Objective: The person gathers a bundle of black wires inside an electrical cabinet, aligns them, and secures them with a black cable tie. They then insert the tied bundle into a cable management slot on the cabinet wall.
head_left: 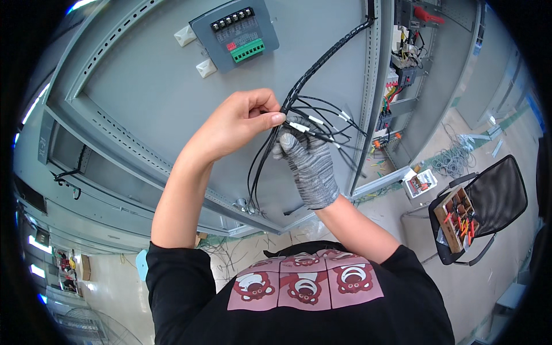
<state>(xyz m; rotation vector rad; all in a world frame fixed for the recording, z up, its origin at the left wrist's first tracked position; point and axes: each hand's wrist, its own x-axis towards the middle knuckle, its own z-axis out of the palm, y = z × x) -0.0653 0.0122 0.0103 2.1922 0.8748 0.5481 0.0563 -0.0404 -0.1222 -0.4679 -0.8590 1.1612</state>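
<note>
A black wrapped cable bundle (322,60) comes down from the upper right along the grey cabinet door and fans out into several thin black wires (330,118), some with white marker sleeves. My bare left hand (244,121) pinches the bundle between thumb and fingers, just where the wires branch off. Below it, my right hand (305,164), in a grey knitted glove, is closed on the wires beside a white sleeve (299,127). More loose wires (257,172) hang down left of the glove.
Above left, a grey device (238,34) with a green terminal block is set in the door, near white adhesive mounts (206,68). At right is an open cabinet with wired breakers (405,75). A chair (500,192) bears a wooden tool box (454,221); a wire coil (454,161) lies on the floor.
</note>
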